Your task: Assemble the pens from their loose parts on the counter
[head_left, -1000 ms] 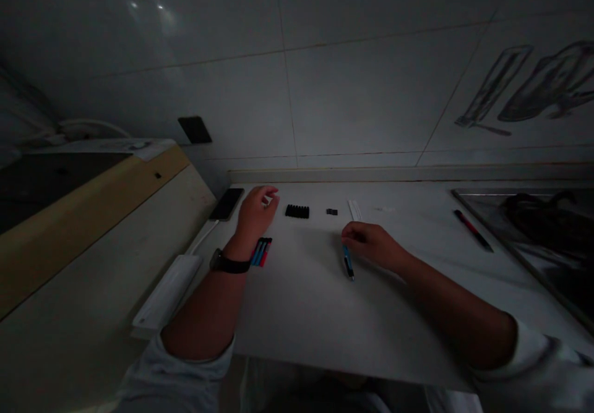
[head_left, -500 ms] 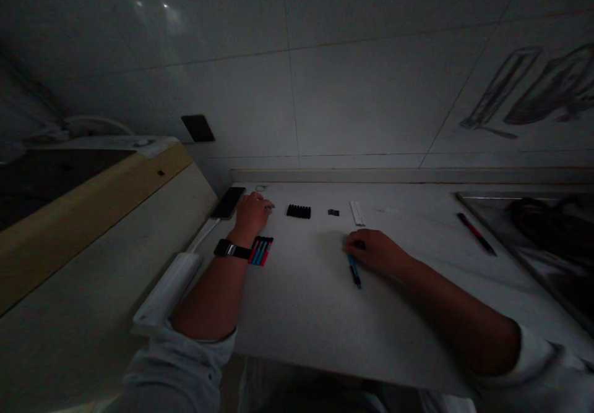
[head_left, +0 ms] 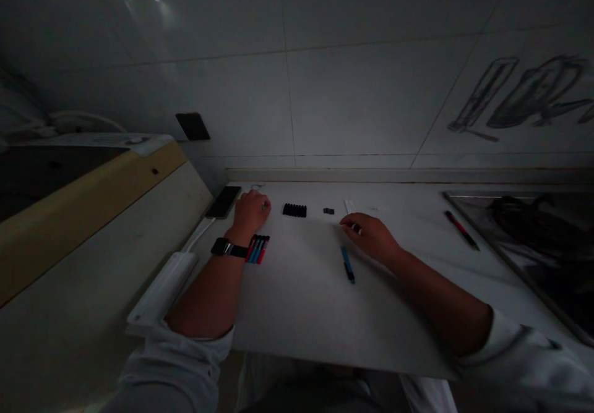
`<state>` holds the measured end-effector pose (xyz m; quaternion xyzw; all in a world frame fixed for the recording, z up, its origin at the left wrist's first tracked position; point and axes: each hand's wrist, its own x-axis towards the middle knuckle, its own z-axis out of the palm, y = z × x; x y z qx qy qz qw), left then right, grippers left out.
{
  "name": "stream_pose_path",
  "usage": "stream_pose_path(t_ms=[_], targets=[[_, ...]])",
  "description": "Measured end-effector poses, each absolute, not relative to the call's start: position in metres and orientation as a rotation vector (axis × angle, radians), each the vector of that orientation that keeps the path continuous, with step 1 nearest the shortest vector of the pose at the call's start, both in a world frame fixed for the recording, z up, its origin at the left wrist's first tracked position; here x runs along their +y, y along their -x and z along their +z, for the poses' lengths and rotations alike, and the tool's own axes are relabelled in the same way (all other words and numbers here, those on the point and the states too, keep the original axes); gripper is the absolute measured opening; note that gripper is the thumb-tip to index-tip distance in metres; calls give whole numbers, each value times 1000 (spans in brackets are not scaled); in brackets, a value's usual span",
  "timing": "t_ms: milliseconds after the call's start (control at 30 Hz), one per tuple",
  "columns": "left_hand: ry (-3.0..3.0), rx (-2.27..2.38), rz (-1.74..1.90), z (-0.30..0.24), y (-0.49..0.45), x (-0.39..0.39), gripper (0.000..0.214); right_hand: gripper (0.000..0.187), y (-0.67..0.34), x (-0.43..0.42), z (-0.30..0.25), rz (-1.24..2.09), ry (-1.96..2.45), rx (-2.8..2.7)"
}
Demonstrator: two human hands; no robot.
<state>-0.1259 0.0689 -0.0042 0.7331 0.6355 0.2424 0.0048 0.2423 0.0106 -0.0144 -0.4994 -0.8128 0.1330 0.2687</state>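
My left hand (head_left: 252, 210) rests at the left of the table, fingers curled around something small and pale that I cannot make out. Below it, beside my wrist, lie several red and blue pen barrels (head_left: 257, 249) in a row. To its right is a row of black ribbed pieces (head_left: 295, 210), then some small dark clips (head_left: 328, 211). My right hand (head_left: 369, 232) is loosely bent, with a gap between thumb and fingers and nothing visible held. Its fingers are just below thin white strips (head_left: 349, 206). A blue and black pen (head_left: 348, 264) lies below this hand, apart from it.
A phone (head_left: 223, 201) and a white power strip (head_left: 161, 289) lie along the left side. A red and black pen (head_left: 461, 230) is at the right, near a metal-rimmed recess (head_left: 492, 230) with dark coiled material. The tiled wall (head_left: 352, 104) stands behind.
My right hand has moved away from the blue and black pen, up toward the white strips, leaving the pen on the table. My left fingers have curled in more. The view has shifted slightly.
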Motion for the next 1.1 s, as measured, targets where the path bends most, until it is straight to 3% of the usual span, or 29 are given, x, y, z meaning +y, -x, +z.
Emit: stream_pose_path(t_ms=[167,433,1100], targets=[[-1865,1550,1106,2,107,62,7,24,-221,37,-4,175,1272,-2304],[-1253,1118,1198,9,77,46,21,44,-170,86,-13,-28,1234,-2617],[-747,786,1274,10,68,44,25,23,-170,100,-15,-145,1025,-2699]])
